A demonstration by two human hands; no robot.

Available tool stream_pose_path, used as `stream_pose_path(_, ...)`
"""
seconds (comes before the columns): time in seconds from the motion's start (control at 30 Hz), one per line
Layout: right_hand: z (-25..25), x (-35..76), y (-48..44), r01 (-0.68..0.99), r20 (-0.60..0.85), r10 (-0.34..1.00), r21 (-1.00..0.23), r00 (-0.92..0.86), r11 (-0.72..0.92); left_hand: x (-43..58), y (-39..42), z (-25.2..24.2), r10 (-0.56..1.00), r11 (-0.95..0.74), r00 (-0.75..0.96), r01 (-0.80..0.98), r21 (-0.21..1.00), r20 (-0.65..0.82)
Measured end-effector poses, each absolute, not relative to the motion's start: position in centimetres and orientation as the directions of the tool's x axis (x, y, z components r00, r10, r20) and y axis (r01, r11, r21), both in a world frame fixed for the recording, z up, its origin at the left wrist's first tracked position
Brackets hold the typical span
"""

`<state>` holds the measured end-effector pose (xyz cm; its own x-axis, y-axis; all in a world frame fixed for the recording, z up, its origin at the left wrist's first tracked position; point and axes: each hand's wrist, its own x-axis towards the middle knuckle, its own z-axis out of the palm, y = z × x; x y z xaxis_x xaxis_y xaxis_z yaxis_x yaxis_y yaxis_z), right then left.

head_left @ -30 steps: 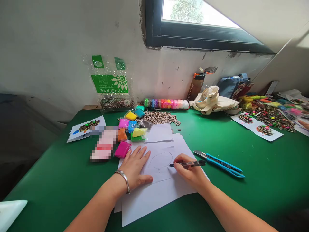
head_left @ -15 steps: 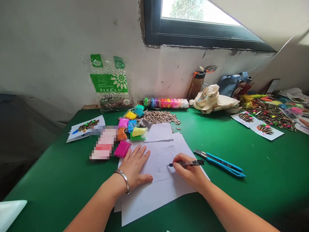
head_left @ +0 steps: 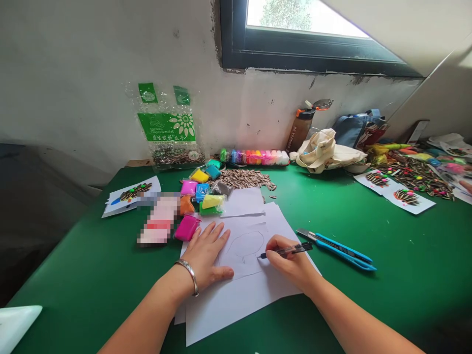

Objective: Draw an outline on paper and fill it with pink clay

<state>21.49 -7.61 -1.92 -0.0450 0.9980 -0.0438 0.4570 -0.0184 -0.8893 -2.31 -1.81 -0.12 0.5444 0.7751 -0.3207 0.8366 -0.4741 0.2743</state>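
My left hand (head_left: 208, 253) lies flat with spread fingers on the left side of a small white sheet of paper (head_left: 239, 246), which rests on larger white sheets (head_left: 228, 314). A black pen (head_left: 289, 250) is held in my right hand (head_left: 293, 263), its tip touching the small sheet. A rounded outline with short strokes beneath it is drawn there in thin dark line. Beside my left fingertips is a magenta clay packet (head_left: 187, 227). Right of my right hand lies a blue utility knife (head_left: 341, 250) with its blade out.
Several colourful clay packets (head_left: 202, 191) and a sunflower seed pile (head_left: 245, 179) lie beyond the papers. A seed bag (head_left: 167, 128) leans on the wall. Further right are a brown bottle (head_left: 300, 130), a cloth bag (head_left: 320, 152), and seed-decorated cards (head_left: 405, 197). Another person's hand (head_left: 465, 186) shows at the right edge.
The pen tip has moved slightly down and right, and a short stroke now shows under the right of the outline. My left hand has stayed in place.
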Motion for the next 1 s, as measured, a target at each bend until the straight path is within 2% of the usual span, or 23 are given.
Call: stream_pose_path(1.0, -2.0, 21.4, -7.6, 0.347, -0.052, 0.999, -0.936, -0.003, -0.047, -2.0, -1.8, 0.5, 0.768, -0.469, 0.536, 0.844, 0.261, -0.350)
